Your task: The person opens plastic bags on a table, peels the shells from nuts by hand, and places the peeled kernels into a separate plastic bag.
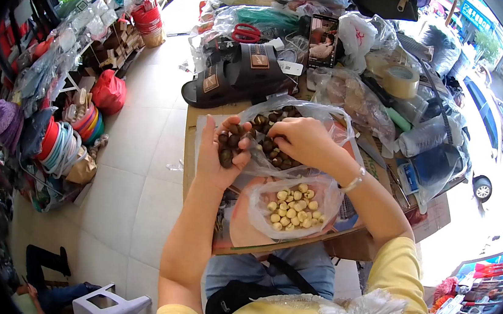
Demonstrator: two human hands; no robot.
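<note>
Several dark brown nuts [228, 145] lie in my left hand [220, 154], its fingers curled around them. My right hand [299, 139] reaches into a clear plastic bag [329, 113] of dark brown nuts [273, 153]; its fingers are bent down among them, and what they hold, if anything, is hidden. Nearer to me, a second clear bag [256, 209] lies open on the table with pale, cream-coloured nuts [295, 207] in it. Both bags rest on a cardboard-covered table [243, 240].
Dark sandals [235, 78], red-handled scissors [246, 32], an upright phone [323, 41] and a tape roll [400, 80] stand behind the bags among plastic-wrapped goods. A grey stool [116, 307] and a seated person's legs [54, 280] are at the lower left.
</note>
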